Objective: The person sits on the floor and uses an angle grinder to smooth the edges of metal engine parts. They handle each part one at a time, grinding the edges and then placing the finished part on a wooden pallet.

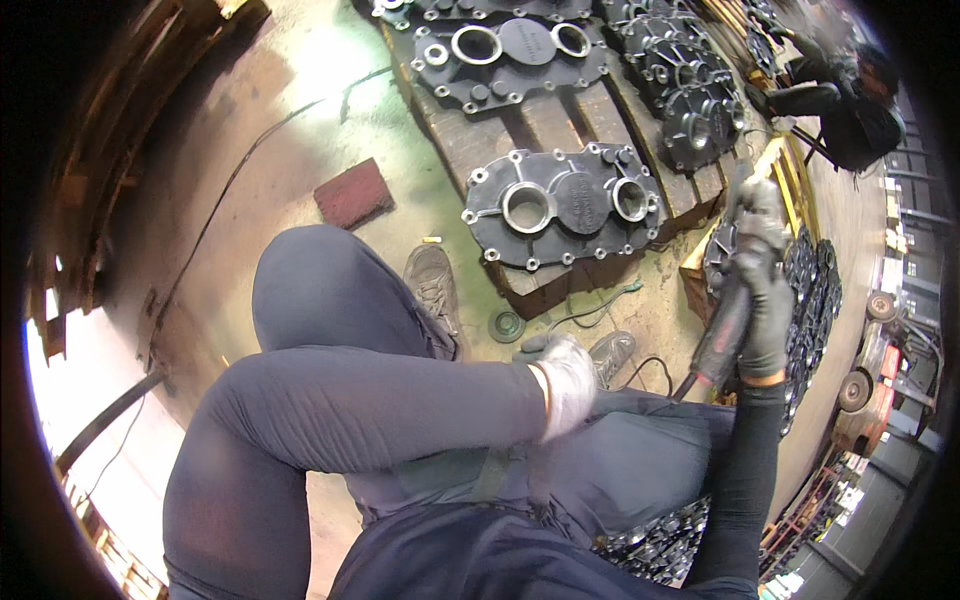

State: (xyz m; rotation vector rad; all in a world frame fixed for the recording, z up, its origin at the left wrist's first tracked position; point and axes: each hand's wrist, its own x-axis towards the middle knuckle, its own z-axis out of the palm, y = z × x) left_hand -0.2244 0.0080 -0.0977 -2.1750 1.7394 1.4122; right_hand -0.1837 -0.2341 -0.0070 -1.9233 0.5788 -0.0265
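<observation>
Your right hand [765, 300] has a firm grip on the power tool [722, 335], right of the nearest casting [565, 205]; left hand [567, 385] rests loosely closed, empty; that casting looks untouched.

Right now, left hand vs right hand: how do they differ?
The left hand wears a whitish glove; the right hand wears a dark grey one. The left hand rests low by the knee, holding nothing I can make out; the right hand is raised, gripping a dark power tool upright. Both are gloved, with dark sleeves.
</observation>
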